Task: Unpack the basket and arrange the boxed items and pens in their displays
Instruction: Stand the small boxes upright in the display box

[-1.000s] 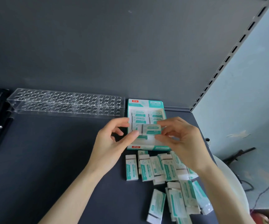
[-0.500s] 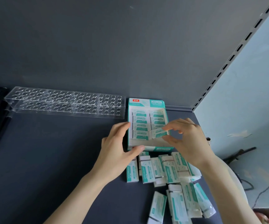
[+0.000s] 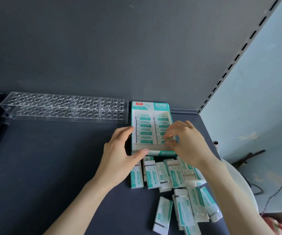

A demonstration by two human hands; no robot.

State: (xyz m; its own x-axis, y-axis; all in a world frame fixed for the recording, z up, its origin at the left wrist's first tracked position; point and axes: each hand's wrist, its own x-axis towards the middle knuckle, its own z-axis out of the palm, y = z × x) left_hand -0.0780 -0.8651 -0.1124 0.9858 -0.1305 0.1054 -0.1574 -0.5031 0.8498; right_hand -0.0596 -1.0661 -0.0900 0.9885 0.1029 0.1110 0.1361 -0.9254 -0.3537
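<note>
The right grip (image 3: 187, 143) reaches into the display box (image 3: 150, 106), its fingertips curled on an eraser (image 3: 166, 139) at the front of the right column. Blur makes it hard to be sure, but the eraser looks pinched between thumb and fingers and nearly seated. The left grip (image 3: 119, 156) lies straight-fingered against the box's left wall, thumb along the front lip, bracing it and holding nothing. The box stands on the shelf (image 3: 52, 167) beside the pen rack (image 3: 65, 107). Loose erasers (image 3: 177, 178) lie heaped just in front of it. Each is probably light, stiff in its card sleeve and a little slick — best taken by the long edges with a gentle pinch and slid down flat. The card box is likely light too — it would skid without that brace.
</note>
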